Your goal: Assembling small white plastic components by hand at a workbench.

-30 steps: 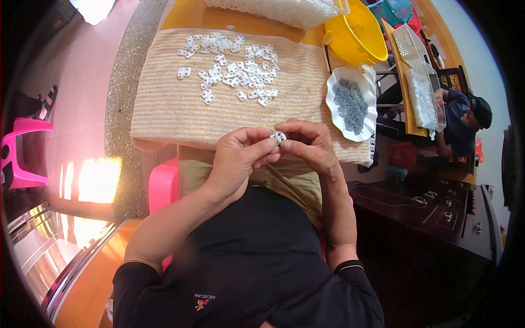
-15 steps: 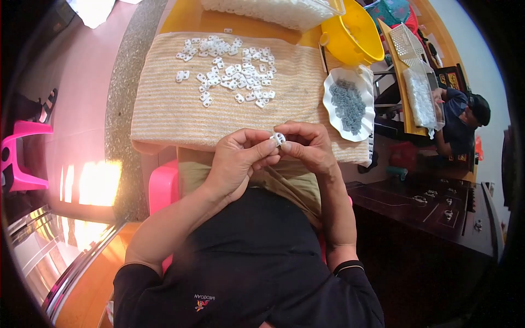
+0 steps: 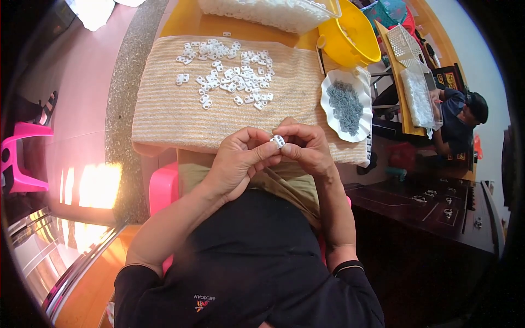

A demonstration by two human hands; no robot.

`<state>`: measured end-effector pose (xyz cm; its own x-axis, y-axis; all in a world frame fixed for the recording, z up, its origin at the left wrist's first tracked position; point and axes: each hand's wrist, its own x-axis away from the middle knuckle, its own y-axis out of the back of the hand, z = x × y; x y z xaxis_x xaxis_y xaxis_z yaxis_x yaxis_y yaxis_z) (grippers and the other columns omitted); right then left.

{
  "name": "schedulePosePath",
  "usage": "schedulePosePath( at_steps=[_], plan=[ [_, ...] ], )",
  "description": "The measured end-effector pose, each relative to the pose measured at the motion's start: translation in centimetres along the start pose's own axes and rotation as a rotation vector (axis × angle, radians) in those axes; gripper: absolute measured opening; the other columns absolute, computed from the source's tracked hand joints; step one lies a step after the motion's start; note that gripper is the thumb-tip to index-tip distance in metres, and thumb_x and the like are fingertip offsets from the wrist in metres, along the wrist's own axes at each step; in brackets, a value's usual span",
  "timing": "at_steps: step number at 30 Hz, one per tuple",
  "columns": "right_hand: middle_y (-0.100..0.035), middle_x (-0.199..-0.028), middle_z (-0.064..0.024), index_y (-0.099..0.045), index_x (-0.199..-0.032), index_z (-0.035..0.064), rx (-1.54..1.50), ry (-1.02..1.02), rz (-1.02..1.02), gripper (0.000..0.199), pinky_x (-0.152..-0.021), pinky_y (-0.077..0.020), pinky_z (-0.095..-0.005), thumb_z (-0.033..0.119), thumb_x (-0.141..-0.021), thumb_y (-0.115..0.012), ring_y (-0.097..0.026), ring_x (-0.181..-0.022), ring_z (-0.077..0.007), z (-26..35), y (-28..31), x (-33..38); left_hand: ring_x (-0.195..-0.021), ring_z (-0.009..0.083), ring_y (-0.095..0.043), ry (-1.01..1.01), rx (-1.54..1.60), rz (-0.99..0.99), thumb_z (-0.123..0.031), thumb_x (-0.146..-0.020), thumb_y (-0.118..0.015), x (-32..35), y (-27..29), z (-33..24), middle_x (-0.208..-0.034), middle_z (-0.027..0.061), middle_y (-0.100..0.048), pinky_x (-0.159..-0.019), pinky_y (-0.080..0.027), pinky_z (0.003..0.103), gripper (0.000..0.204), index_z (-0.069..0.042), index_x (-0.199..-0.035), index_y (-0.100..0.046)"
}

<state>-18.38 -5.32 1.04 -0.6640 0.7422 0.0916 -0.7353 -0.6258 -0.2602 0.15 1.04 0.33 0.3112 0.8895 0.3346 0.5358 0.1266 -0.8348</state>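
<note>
A small white plastic piece with two dark holes (image 3: pixel 278 141) is pinched above the near edge of the striped towel (image 3: pixel 169 123). My left hand (image 3: pixel 238 161) grips it between thumb and fingers from the left. From the right, the thumb and forefinger of my right hand (image 3: pixel 307 146) close on the same piece. Whether a smaller part is also between the fingertips is hidden. Beyond my hands, many similar white two-holed pieces (image 3: pixel 232 82) lie scattered on the towel. To the right, a white wavy-edged dish (image 3: pixel 330 112) holds a heap of small grey parts (image 3: pixel 345 106).
At the table's far side stand a clear bin (image 3: pixel 262 13) full of white pieces and a yellow tub (image 3: pixel 336 46). Another person (image 3: pixel 459 117) works at a side table on the right, beside a clear box of white pieces (image 3: pixel 418 98). Pink chair (image 3: pixel 27 158) at left.
Between my fingertips the white piece has turned slightly, so its holes show more plainly. My right fingers have shifted a little around it. Both hands stay in nearly the same place.
</note>
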Motion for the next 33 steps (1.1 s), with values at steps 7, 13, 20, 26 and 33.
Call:
schedulePosePath(
  at_steps=[7,13,20,26,33],
  plan=[
    [-0.057,-0.095,-0.0066,-0.065,-0.107,-0.0033,0.002,0.076,0.017,0.028,-0.077,-0.0467,-0.0239,0.006,-0.081,-0.071,-0.056,-0.087,-0.0129,0.3,-0.6,-0.1,-0.078,0.0131,-0.065,-0.023,0.012,0.056,-0.004,-0.086,-0.067,0.2,0.1,0.1,-0.090,0.0066,-0.066,-0.070,-0.055,0.022,0.010,-0.006,-0.089,-0.057],
    [-0.059,-0.094,-0.0069,-0.065,-0.105,-0.0037,0.062,0.108,0.021,0.026,-0.075,-0.0466,-0.0237,0.008,-0.082,-0.071,-0.057,-0.086,-0.0127,0.6,-0.9,0.1,-0.081,0.0127,-0.065,-0.031,-0.042,0.078,-0.005,-0.087,-0.065,0.2,0.3,0.3,-0.093,0.0061,-0.065,-0.072,-0.057,0.024,0.009,-0.006,-0.088,-0.056],
    [-0.059,-0.096,-0.0078,-0.065,-0.107,-0.0031,0.031,0.088,0.017,0.026,-0.076,-0.0477,-0.0249,0.007,-0.083,-0.070,-0.059,-0.087,-0.0127,1.2,-2.0,0.2,-0.075,0.0119,-0.064,-0.100,-0.101,0.053,-0.008,-0.086,-0.069,0.6,-0.2,0.1,-0.085,0.0059,-0.066,-0.066,-0.053,0.022,0.012,-0.007,-0.086,-0.057],
    [-0.059,-0.100,-0.0072,-0.064,-0.111,-0.0015,0.058,0.063,0.022,0.029,-0.079,-0.0475,-0.0256,0.008,-0.084,-0.070,-0.059,-0.093,-0.0138,1.1,-1.7,0.5,-0.074,0.0109,-0.063,-0.089,-0.141,0.059,-0.008,-0.086,-0.068,0.2,0.0,0.3,-0.084,0.0043,-0.066,-0.067,-0.054,0.023,0.011,-0.008,-0.085,-0.057],
    [-0.062,-0.094,-0.0058,-0.065,-0.114,0.0010,0.368,0.181,0.085,0.033,-0.080,-0.0443,-0.0268,0.014,-0.084,-0.071,-0.057,-0.091,-0.0145,1.8,-0.9,0.2,-0.081,0.0122,-0.064,-0.022,-0.081,0.093,-0.008,-0.087,-0.067,0.3,-0.4,-0.4,-0.089,0.0047,-0.065,-0.074,-0.056,0.025,0.009,-0.007,-0.086,-0.058]
  ],
)
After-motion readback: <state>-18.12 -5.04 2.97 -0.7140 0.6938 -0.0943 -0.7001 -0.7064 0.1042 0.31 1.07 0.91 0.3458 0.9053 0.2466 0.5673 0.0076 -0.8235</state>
